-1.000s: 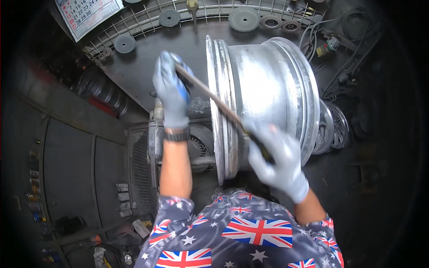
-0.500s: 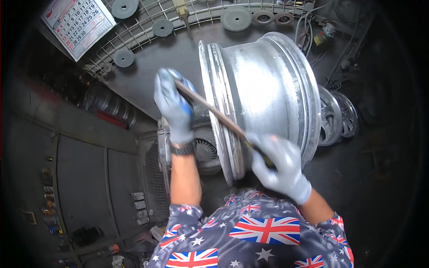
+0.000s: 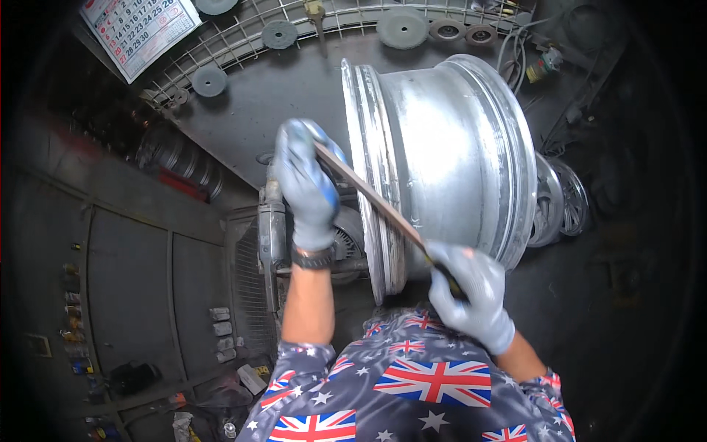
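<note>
A bare silver wheel rim (image 3: 442,140) lies on its side in front of me, its lipped edge facing left. Slanting across that edge is a long flat metal file (image 3: 372,199), which appears to rest on the lip. My left hand (image 3: 305,180), in a grey-blue glove, is closed around the file's far end, just left of the rim. My gloved right hand (image 3: 475,295) grips the dark handle at the near end, in front of the rim's barrel. Fingers partly cover both ends of the file.
Grinding discs (image 3: 402,28) hang on a wire grid (image 3: 250,44) behind the bench. More wheels stand to the right (image 3: 571,199). Left of the rim, beyond my left wrist, is a grey machine part (image 3: 272,228). A calendar (image 3: 143,33) hangs at upper left.
Both hands and the file have shifted right and toward me across the rim's edge. The view has also moved slightly, so the rim sits farther right.
</note>
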Tool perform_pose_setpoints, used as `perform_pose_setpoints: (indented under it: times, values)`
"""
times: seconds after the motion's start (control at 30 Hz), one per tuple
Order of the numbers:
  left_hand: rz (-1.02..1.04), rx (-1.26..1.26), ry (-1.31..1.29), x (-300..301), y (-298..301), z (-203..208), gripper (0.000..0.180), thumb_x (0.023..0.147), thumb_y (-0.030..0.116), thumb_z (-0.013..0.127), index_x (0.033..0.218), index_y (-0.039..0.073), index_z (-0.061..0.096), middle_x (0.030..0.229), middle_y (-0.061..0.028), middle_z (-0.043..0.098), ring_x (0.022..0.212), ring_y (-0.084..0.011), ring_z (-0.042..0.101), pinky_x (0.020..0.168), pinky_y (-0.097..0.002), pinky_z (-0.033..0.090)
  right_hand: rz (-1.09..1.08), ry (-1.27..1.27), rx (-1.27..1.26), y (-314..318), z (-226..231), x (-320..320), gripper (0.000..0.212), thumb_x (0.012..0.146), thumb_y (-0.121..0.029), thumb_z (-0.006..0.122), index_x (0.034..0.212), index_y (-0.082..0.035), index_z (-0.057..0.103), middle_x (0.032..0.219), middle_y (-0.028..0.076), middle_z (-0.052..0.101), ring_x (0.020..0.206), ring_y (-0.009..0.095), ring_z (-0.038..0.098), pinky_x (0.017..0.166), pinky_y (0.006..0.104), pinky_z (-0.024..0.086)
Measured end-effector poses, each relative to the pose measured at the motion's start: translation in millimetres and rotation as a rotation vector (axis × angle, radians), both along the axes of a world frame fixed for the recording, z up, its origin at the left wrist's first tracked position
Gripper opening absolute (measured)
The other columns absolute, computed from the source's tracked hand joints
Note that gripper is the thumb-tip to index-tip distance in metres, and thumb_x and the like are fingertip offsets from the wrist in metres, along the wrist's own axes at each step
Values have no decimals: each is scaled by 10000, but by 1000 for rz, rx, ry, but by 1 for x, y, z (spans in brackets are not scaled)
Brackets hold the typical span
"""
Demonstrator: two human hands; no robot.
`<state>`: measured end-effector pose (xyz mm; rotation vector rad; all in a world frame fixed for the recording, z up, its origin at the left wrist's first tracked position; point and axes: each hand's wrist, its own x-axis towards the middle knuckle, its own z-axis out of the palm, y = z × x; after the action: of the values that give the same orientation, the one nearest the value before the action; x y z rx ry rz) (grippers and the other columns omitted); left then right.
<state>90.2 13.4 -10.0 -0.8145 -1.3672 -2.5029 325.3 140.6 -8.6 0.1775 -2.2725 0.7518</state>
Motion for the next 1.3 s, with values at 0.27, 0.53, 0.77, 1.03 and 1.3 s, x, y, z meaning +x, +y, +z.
perform_pose_setpoints:
  times: [0.27,0.53,0.77,1.03,1.3]
  values:
    - [73,72,-23,-66,-9,37,389,1134,431,499,928,103,533,700,10,453,602,-92,450,562,-255,400,42,87,55,-6,26,-72,447,770,55,720,1213,-6,714,986,139,767,784,289,749,677,372,582]
    - [-25,22,-73,1,-3,-9,379,1134,417,506,913,110,539,718,-2,492,614,-104,489,567,-256,421,0,-85,5,-4,6,9,425,783,51,711,1204,-9,724,1027,164,768,838,299,764,716,381,598]
    - [83,73,7,-89,-15,23,351,1124,401,536,921,117,564,756,8,520,643,-100,515,597,-279,458,91,93,-35,-9,26,-71,425,828,53,694,1251,2,695,1028,198,743,856,352,749,761,399,595]
    - [77,-70,45,-32,-3,-9,390,1134,432,499,918,114,563,728,10,523,620,-83,529,585,-250,459,3,-40,15,0,18,-15,387,789,59,699,1174,23,722,973,189,756,813,337,760,757,398,601]
    - [27,-28,-128,-41,-6,7,371,1134,412,508,912,122,568,735,20,524,633,-78,524,588,-253,460,41,-45,24,1,26,-31,424,811,62,693,1233,22,702,1082,208,755,899,354,765,808,409,606]
